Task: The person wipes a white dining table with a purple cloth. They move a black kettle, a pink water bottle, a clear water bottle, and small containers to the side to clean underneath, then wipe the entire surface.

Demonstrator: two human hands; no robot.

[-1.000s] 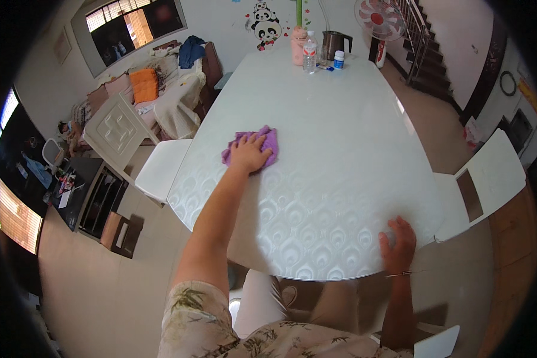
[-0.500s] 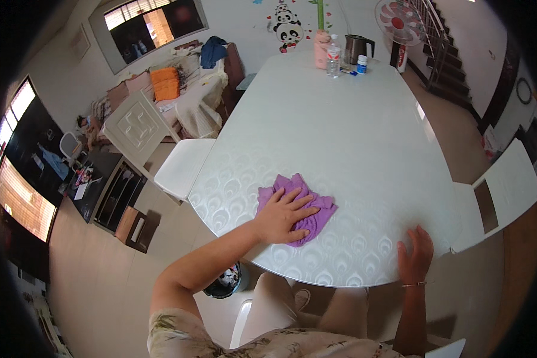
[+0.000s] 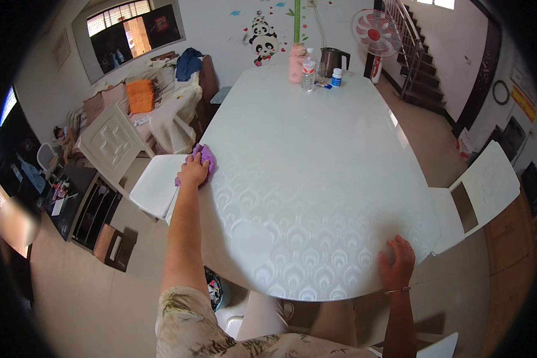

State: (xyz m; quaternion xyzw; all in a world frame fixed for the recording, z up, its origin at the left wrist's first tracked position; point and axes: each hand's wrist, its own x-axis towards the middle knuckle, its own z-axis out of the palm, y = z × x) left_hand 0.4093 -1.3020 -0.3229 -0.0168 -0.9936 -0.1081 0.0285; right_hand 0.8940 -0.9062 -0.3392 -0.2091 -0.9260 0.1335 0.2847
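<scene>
At the left edge of the pale, glossy table (image 3: 316, 155), my left hand (image 3: 193, 172) presses on a crumpled purple cloth (image 3: 207, 160). Its fingers curl over the cloth, which bunches out ahead of and beside them. The arm reaches out nearly straight. My right hand (image 3: 398, 262) rests by the table's near right edge with nothing in it, its fingers slightly bent and the thumb apart. A bracelet circles that wrist.
A white chair (image 3: 161, 184) touches the left side, close to the cloth; another white chair (image 3: 480, 194) stands right. At the far end are a pink flask (image 3: 296, 64), a clear bottle (image 3: 308, 73), a dark kettle (image 3: 334, 59) and a small blue-and-white jar (image 3: 336, 78). A bin (image 3: 215, 289) sits below.
My left hand has carried the purple cloth left and away from me, from the near middle to the table's left edge. My right hand stays by the near right edge.
</scene>
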